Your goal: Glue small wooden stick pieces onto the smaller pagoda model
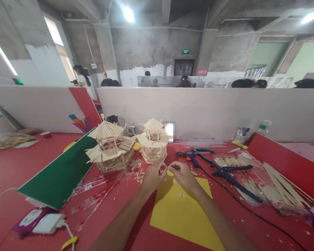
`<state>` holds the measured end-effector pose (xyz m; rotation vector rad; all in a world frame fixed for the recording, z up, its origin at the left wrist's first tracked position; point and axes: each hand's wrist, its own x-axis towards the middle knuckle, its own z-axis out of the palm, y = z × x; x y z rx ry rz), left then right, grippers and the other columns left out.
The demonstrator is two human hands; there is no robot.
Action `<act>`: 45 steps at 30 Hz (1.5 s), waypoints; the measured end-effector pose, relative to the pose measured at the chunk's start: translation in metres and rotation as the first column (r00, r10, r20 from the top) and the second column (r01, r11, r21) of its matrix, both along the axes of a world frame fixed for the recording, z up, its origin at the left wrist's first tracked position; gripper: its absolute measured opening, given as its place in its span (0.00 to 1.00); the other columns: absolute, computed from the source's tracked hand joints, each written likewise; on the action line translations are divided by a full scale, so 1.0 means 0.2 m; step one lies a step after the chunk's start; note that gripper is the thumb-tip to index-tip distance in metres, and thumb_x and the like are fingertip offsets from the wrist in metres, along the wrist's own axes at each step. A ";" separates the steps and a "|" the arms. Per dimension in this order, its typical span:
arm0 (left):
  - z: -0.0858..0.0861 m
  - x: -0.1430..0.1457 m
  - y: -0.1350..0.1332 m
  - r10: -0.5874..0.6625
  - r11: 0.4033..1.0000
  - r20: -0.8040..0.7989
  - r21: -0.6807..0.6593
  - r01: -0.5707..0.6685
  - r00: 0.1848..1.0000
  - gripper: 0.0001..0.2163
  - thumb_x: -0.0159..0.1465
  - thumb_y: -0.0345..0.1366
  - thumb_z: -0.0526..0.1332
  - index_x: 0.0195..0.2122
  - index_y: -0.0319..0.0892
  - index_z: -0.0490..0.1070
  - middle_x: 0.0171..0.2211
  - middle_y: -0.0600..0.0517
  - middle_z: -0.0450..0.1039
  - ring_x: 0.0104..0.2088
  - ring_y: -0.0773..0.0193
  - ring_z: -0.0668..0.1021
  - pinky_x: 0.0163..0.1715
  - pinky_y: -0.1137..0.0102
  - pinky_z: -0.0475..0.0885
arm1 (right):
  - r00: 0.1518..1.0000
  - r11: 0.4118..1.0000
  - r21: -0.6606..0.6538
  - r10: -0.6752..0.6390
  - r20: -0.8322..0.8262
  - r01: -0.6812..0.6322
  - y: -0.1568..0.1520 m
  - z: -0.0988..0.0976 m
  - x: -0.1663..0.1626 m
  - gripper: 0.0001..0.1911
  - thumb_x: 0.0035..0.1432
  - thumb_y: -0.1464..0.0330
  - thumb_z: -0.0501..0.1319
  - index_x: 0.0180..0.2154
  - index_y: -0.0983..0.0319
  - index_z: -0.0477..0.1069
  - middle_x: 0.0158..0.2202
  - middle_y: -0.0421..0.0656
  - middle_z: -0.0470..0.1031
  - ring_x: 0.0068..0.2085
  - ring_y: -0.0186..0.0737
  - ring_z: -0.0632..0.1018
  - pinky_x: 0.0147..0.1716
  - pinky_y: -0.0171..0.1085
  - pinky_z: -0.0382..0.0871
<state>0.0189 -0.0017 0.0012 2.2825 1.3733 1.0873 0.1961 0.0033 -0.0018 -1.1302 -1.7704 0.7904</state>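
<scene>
My left hand (154, 175) and my right hand (182, 173) meet fingertip to fingertip above the far edge of a yellow sheet (178, 216). Both are closed in a pinch; whatever sits between the fingers is too small to make out. Short cut bits of wood (182, 195) lie on the sheet. Just beyond my hands stands a small tiered pagoda model (154, 141) made of thin wooden sticks. A larger stick pagoda (108, 146) is to its left, with more cut bits (137, 167) scattered between.
On the right lie a glue gun (192, 157), blue-handled cutters (229, 170) and wooden sticks (279, 181) in plastic. A green board (57, 170) leans at left, near a purple power strip (31, 220). A pale partition (199, 111) closes the back; people sit beyond it.
</scene>
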 end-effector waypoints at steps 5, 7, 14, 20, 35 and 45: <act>0.01 0.00 0.00 0.025 1.000 -0.013 -0.011 -0.026 1.000 0.05 0.65 0.35 0.57 0.34 0.43 0.71 0.35 0.53 0.75 0.33 0.66 0.75 0.32 0.72 0.65 | 0.999 1.000 -0.014 -0.026 -0.042 0.026 -0.01 0.01 -0.03 0.14 0.59 0.58 0.61 0.34 0.62 0.77 0.32 0.45 0.80 0.34 0.43 0.78 0.34 0.37 0.68; 0.01 0.00 0.00 0.030 0.999 -0.023 -0.018 -0.031 0.999 0.05 0.65 0.35 0.57 0.34 0.44 0.71 0.36 0.53 0.75 0.33 0.66 0.75 0.32 0.72 0.65 | 0.998 0.998 -0.018 -0.055 -0.042 0.055 -0.01 0.00 -0.04 0.14 0.58 0.57 0.61 0.33 0.62 0.77 0.31 0.45 0.80 0.33 0.43 0.78 0.33 0.37 0.68; 0.00 -0.01 0.00 0.045 0.998 -0.100 0.040 -0.041 0.994 0.05 0.65 0.34 0.56 0.35 0.44 0.71 0.36 0.54 0.75 0.32 0.68 0.75 0.33 0.73 0.64 | 0.993 0.993 -0.029 -0.114 -0.033 0.113 0.00 -0.02 -0.05 0.17 0.58 0.55 0.61 0.30 0.63 0.74 0.28 0.44 0.78 0.29 0.40 0.76 0.28 0.36 0.65; 0.02 -0.01 -0.01 0.032 0.999 -0.075 0.045 -0.029 0.997 0.07 0.66 0.35 0.55 0.35 0.45 0.72 0.36 0.54 0.75 0.33 0.67 0.75 0.34 0.72 0.66 | 0.994 0.996 -0.021 -0.085 -0.062 0.084 -0.01 0.00 -0.05 0.14 0.59 0.57 0.61 0.31 0.62 0.74 0.29 0.43 0.77 0.31 0.41 0.76 0.31 0.36 0.66; 0.03 -0.03 0.00 -0.084 0.996 -0.118 0.015 0.087 0.989 0.04 0.65 0.32 0.53 0.36 0.44 0.67 0.37 0.52 0.73 0.35 0.65 0.75 0.34 0.72 0.66 | 0.996 0.993 0.117 -0.043 0.073 0.035 -0.03 0.04 -0.03 0.11 0.63 0.62 0.59 0.33 0.60 0.76 0.33 0.42 0.79 0.33 0.40 0.75 0.34 0.35 0.63; 0.04 -0.04 -0.02 -0.102 0.994 -0.196 0.016 0.107 0.975 0.05 0.63 0.30 0.54 0.37 0.44 0.67 0.39 0.51 0.74 0.34 0.65 0.75 0.33 0.72 0.64 | 0.994 0.992 0.109 -0.076 0.075 0.068 -0.03 0.02 -0.03 0.11 0.62 0.62 0.59 0.31 0.61 0.74 0.28 0.40 0.76 0.30 0.38 0.74 0.31 0.35 0.61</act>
